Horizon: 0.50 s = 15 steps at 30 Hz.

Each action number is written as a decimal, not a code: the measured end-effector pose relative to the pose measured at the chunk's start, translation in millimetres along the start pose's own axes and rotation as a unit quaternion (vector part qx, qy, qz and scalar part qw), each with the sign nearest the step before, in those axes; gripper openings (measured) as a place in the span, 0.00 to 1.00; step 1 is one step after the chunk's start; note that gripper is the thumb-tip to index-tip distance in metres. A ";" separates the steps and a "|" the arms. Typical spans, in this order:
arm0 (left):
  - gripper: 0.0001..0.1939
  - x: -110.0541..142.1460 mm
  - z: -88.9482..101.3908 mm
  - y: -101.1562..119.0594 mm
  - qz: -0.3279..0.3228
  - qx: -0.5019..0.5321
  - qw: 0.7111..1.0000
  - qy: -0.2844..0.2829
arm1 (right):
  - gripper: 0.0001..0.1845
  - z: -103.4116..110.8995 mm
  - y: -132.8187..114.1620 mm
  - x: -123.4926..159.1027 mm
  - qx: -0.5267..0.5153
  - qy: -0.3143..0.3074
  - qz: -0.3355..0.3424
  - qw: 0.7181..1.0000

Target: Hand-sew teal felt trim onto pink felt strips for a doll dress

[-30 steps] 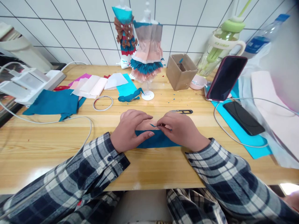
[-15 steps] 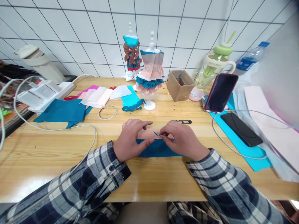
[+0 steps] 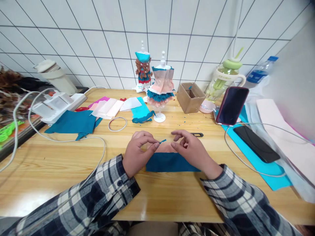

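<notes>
Between thumb and forefinger, my left hand [image 3: 140, 149] pinches a small blue paper scrap [image 3: 162, 141], its free end pointing right. My right hand [image 3: 193, 149] hovers to the right of it, fingers apart and holding nothing I can see. Below both hands a dark teal strip [image 3: 172, 163] lies flat, with a pale pink strip [image 3: 164, 147] along its far edge. Partly hidden behind my right hand are small black thread snips [image 3: 197, 134]. Beyond stands a mini dress form [image 3: 163, 78] wearing a pink bodice and a ruffled blue and pink skirt.
A second dressed form [image 3: 142, 70] stands at the back by a cardboard box [image 3: 191, 98] and a pink bowl [image 3: 207, 106]. Coloured sheets [image 3: 73, 123] and a power strip [image 3: 64, 106] lie left. A propped phone [image 3: 232, 105], flat phone [image 3: 256, 143] and looping cable [image 3: 104, 147] flank the work.
The blue scrap has passed from my right hand to my left hand. My right fingers have opened and drawn back to the right. The view has tilted up slightly.
</notes>
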State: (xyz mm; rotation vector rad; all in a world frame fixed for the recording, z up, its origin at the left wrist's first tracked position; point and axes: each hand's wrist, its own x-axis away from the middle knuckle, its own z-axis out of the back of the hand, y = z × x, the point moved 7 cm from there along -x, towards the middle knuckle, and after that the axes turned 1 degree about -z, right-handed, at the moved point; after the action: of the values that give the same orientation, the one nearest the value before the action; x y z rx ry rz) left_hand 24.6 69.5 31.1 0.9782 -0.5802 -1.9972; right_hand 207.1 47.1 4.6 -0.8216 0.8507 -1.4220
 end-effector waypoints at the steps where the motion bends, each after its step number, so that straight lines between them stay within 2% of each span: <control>1: 0.09 0.6 1.6 -1.6 0.010 0.010 1.000 0.019 | 0.20 -9.4 5.7 0.3 -0.081 -0.034 -0.050 0.995; 3: 0.09 2.4 1.6 -1.9 0.015 0.020 0.999 0.037 | 0.21 -30.1 10.4 5.0 -0.241 -0.081 -0.129 0.958; 6: 0.08 4.8 -0.7 4.6 -0.005 0.001 0.999 0.039 | 0.23 -48.4 9.3 14.1 -0.403 -0.050 -0.185 0.895; 9: 0.08 6.0 -1.3 10.9 -0.022 -0.022 0.999 0.041 | 0.22 -58.2 8.6 23.5 -0.490 -0.011 -0.224 0.843; 12: 0.08 6.2 0.1 9.3 -0.009 -0.017 0.998 0.058 | 0.28 -68.0 8.8 31.5 -0.548 -0.016 -0.272 0.791; 13: 0.08 6.3 0.7 8.1 -0.002 -0.015 0.998 0.066 | 0.28 -70.7 8.3 33.1 -0.556 -0.023 -0.280 0.782; 15: 0.07 6.6 1.1 7.6 -0.001 -0.013 0.997 0.079 | 0.25 -72.8 7.5 33.9 -0.559 -0.027 -0.275 0.782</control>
State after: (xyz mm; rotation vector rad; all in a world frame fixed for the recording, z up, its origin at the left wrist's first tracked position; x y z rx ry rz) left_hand 24.9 59.8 34.1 1.1082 -0.4656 -1.9043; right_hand 146.0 14.9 -37.1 -2.1455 1.5157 -1.2639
